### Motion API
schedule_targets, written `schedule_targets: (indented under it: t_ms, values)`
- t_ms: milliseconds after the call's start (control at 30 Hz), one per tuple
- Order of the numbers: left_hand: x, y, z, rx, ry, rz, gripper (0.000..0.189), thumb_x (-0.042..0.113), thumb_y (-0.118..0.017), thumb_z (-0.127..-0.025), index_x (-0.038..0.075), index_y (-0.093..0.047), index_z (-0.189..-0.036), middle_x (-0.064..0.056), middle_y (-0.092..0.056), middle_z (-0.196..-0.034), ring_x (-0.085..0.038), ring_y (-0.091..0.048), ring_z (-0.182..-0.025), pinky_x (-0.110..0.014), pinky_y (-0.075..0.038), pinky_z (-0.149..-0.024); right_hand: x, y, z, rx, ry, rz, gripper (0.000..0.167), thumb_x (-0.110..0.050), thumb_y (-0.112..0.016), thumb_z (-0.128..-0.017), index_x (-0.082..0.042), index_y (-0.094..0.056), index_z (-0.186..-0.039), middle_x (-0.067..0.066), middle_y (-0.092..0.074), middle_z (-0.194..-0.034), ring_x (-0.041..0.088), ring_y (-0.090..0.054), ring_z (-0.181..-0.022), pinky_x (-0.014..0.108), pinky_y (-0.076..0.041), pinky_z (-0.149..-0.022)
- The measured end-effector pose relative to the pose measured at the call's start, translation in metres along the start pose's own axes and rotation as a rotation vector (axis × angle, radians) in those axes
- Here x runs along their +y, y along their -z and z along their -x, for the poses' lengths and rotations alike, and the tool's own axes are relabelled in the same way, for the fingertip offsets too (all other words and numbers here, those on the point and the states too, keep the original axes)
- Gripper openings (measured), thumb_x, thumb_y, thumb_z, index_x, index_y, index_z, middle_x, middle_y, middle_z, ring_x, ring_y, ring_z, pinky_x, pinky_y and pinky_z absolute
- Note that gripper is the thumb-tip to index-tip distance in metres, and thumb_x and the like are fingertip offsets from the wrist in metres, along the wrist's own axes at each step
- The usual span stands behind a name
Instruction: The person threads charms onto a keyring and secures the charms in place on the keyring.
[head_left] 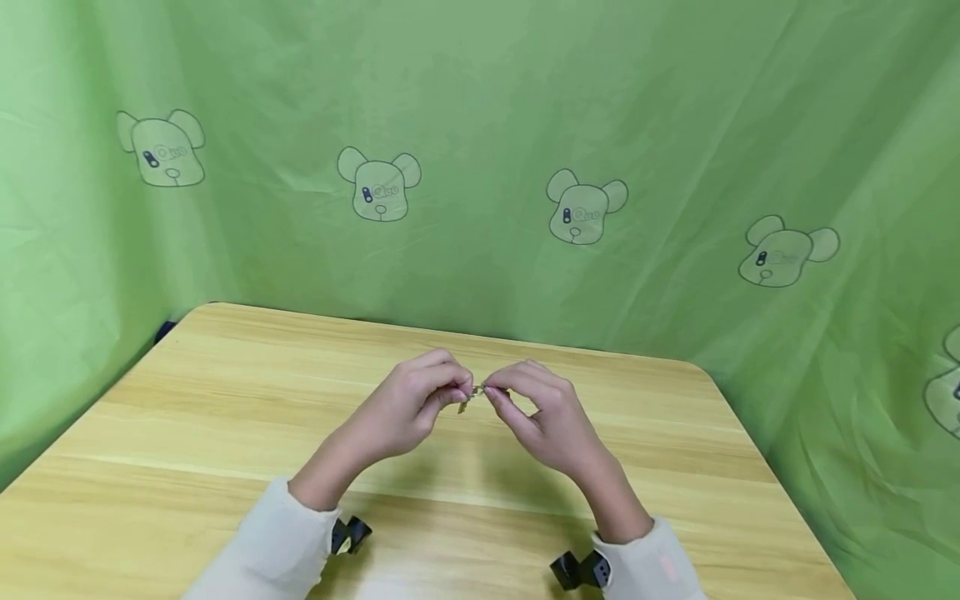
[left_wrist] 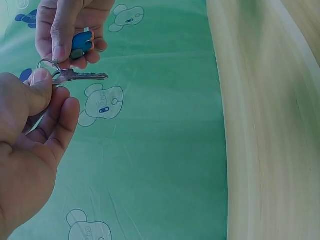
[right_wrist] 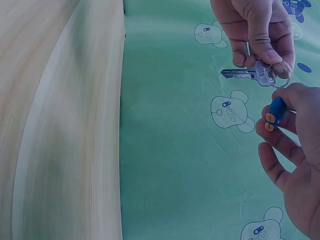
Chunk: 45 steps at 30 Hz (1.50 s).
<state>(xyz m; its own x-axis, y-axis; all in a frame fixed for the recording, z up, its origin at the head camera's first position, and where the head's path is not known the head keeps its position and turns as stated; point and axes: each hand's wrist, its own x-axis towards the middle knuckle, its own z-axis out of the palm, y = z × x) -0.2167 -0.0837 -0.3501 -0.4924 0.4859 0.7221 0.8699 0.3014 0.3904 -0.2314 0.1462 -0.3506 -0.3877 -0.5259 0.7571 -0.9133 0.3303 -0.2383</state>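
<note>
Above the middle of the wooden table, my two hands meet fingertip to fingertip at a metal key ring (left_wrist: pixel 42 62). My left hand (head_left: pixel 415 402) pinches the ring where a silver key (right_wrist: pixel 245 74) hangs, between thumb and fingers. The key's blade juts out past the fingertips, and it also shows small and yellowish in the head view. Opposite, my right hand (head_left: pixel 553 415) pinches the ring's other side at a small blue charm (right_wrist: pixel 277 109) with orange ends. Part of the ring is hidden under the thumbs and fingers.
The wooden table (head_left: pixel 225 400) has rounded far corners. Green cloth (head_left: pixel 480 83) printed with bear heads hangs behind it and along both sides. Each pale sleeve carries a black wrist camera, one at the left cuff (head_left: pixel 351 535), another at the right cuff (head_left: pixel 579 571).
</note>
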Motion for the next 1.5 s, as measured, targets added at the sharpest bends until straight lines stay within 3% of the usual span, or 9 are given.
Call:
schedule_targets:
  t_ms: [133,267,433,633,800,1033,1200,1400,1500]
  values:
    - [-0.001,-0.001,0.000,-0.006,0.023,0.040,0.010,-0.005,-0.065,-0.095,0.004,-0.067,-0.095,-0.001,-0.063,-0.094,-0.011,-0.061,-0.087,-0.020,-0.055,-0.078,0.000,0.000,0.001,0.003,-0.004,-0.002,0.011,0.001,-0.069,-0.093,-0.005,-0.075,-0.099,0.002,-0.075,-0.098,0.018,-0.070,-0.091,0.029,-0.057,-0.081]
    - [-0.002,-0.001,0.002,-0.010,0.085,0.071,0.008,-0.003,-0.066,-0.095,0.005,-0.067,-0.095,-0.001,-0.064,-0.095,-0.011,-0.062,-0.088,-0.021,-0.056,-0.077,0.001,0.000,0.001,0.004,-0.013,0.010,0.012,0.003,-0.069,-0.092,-0.005,-0.075,-0.100,0.003,-0.075,-0.097,0.018,-0.070,-0.090,0.031,-0.058,-0.079]
    - [-0.005,-0.004,0.004,-0.002,0.143,0.045,0.007,0.001,-0.068,-0.096,0.007,-0.069,-0.097,0.003,-0.064,-0.094,-0.008,-0.060,-0.083,-0.022,-0.054,-0.070,0.000,0.001,0.002,0.006,-0.033,0.040,0.010,0.000,-0.068,-0.093,-0.006,-0.074,-0.097,0.002,-0.074,-0.095,0.017,-0.068,-0.088,0.032,-0.057,-0.075]
    - [-0.002,-0.007,0.004,0.029,0.153,-0.012,0.005,0.004,-0.070,-0.096,0.006,-0.071,-0.101,0.002,-0.064,-0.093,-0.008,-0.060,-0.081,-0.021,-0.054,-0.072,0.001,0.000,0.001,0.021,-0.050,0.101,0.009,-0.001,-0.068,-0.094,-0.005,-0.075,-0.096,0.002,-0.074,-0.092,0.015,-0.067,-0.085,0.032,-0.057,-0.072]
    - [0.005,-0.011,0.001,0.078,0.110,-0.108,0.008,0.003,-0.073,-0.093,0.004,-0.071,-0.101,-0.001,-0.066,-0.095,-0.011,-0.062,-0.082,-0.021,-0.055,-0.075,0.001,0.000,0.001,0.030,-0.045,0.152,0.010,0.001,-0.070,-0.091,-0.006,-0.075,-0.095,-0.001,-0.073,-0.089,0.012,-0.064,-0.081,0.031,-0.056,-0.069]
    - [0.012,-0.022,0.000,0.123,0.001,-0.413,0.005,0.005,-0.074,-0.092,0.005,-0.072,-0.097,-0.003,-0.068,-0.093,-0.018,-0.064,-0.085,-0.025,-0.056,-0.076,0.000,-0.003,0.001,0.013,-0.049,0.192,0.008,-0.002,-0.069,-0.091,-0.007,-0.075,-0.094,-0.001,-0.071,-0.086,0.010,-0.063,-0.078,0.030,-0.056,-0.068]
    - [0.011,-0.026,0.002,0.149,-0.058,-0.566,0.004,0.002,-0.073,-0.090,0.004,-0.072,-0.093,-0.003,-0.070,-0.088,-0.018,-0.066,-0.081,-0.024,-0.057,-0.071,-0.003,-0.005,0.001,0.009,-0.041,0.187,0.007,-0.002,-0.069,-0.090,-0.006,-0.074,-0.092,-0.001,-0.071,-0.085,0.010,-0.063,-0.078,0.029,-0.056,-0.068]
    - [0.009,-0.028,0.002,0.189,-0.144,-0.692,0.011,-0.003,-0.077,-0.082,0.004,-0.069,-0.086,-0.004,-0.069,-0.082,-0.018,-0.064,-0.072,-0.024,-0.054,-0.062,-0.005,-0.005,0.000,0.010,-0.029,0.174,0.008,-0.001,-0.070,-0.090,-0.007,-0.074,-0.092,-0.002,-0.071,-0.086,0.011,-0.063,-0.078,0.029,-0.055,-0.068]
    - [0.009,-0.027,0.002,0.197,-0.151,-0.700,0.011,-0.002,-0.078,-0.081,0.004,-0.070,-0.085,-0.004,-0.070,-0.081,-0.017,-0.064,-0.070,-0.023,-0.054,-0.061,-0.006,-0.006,0.000,0.004,-0.028,0.166,0.007,-0.001,-0.069,-0.091,-0.006,-0.074,-0.093,-0.002,-0.071,-0.086,0.011,-0.062,-0.078,0.029,-0.055,-0.068]
